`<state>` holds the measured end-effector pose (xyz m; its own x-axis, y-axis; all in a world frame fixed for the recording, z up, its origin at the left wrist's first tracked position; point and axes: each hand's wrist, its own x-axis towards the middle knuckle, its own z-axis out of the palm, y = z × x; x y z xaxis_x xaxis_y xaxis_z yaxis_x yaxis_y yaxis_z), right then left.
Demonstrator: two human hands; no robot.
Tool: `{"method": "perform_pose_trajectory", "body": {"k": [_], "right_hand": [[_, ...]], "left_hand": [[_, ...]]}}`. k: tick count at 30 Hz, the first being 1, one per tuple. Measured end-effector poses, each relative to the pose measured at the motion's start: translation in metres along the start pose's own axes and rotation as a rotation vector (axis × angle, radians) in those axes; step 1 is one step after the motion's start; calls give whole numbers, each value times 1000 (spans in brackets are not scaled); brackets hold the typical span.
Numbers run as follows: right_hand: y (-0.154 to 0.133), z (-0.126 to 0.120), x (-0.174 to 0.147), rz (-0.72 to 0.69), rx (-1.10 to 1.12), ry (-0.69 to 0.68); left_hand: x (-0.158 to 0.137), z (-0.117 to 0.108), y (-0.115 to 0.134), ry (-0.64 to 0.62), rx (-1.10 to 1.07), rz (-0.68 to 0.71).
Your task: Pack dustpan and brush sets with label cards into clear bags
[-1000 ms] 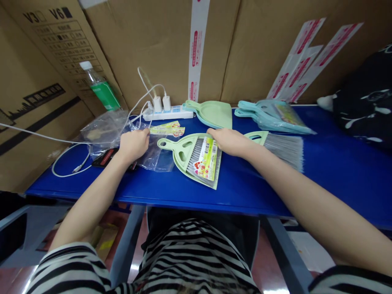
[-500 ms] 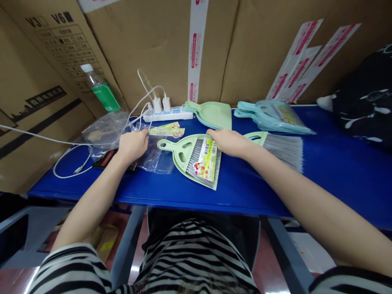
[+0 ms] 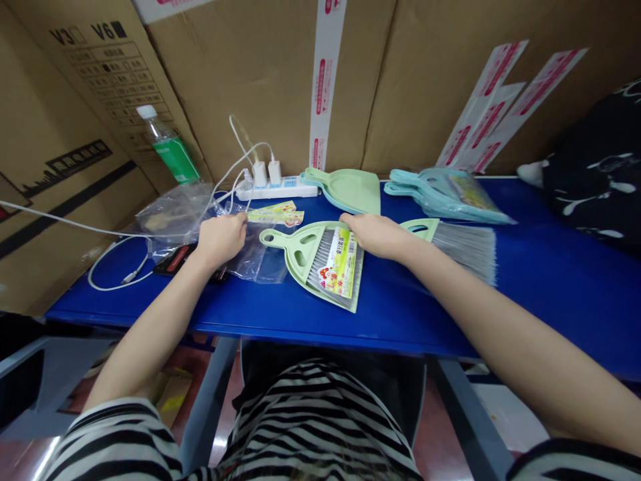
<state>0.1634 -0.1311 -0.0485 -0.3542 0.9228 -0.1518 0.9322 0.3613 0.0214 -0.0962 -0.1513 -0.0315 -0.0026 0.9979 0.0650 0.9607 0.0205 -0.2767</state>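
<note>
My left hand (image 3: 223,237) is closed at the left end of some yellow-green printed label cards (image 3: 275,214), above a clear plastic bag (image 3: 258,260). The fingertips are partly hidden. My right hand (image 3: 373,235) is closed over the handle end of a hand brush (image 3: 463,250) with grey bristles; the handle itself is covered by the hand. Between my hands a light green dustpan (image 3: 296,257) lies flat, its handle pointing left. A second grey-bristled brush (image 3: 316,270) sits in it, with a printed label (image 3: 340,264) on top.
Behind are stacked green and blue dustpans (image 3: 355,189) and a bagged blue set (image 3: 445,194). A power strip (image 3: 285,188) with chargers, white cables, a dark phone-like object (image 3: 173,259) and a green-labelled bottle (image 3: 173,153) are at left. Cardboard (image 3: 250,73) walls the blue table (image 3: 300,331).
The whole view has shifted very slightly downward and right. Both hands and the objects keep the same places relative to each other.
</note>
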Motion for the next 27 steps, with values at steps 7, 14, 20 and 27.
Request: {"method": "perform_pose_trajectory", "body": {"k": [7, 14, 20, 27], "right_hand": [[-1, -2, -1, -3, -17, -15], [1, 2, 1, -14, -6, -16], [0, 1, 1, -3, -5, -19], [0, 1, 1, 3, 4, -30]], "left_hand": [[0, 1, 0, -6, -1, 14], [0, 3, 0, -8, -17, 18], [0, 4, -1, -4, -13, 13], [0, 4, -1, 6, -17, 14]]}}
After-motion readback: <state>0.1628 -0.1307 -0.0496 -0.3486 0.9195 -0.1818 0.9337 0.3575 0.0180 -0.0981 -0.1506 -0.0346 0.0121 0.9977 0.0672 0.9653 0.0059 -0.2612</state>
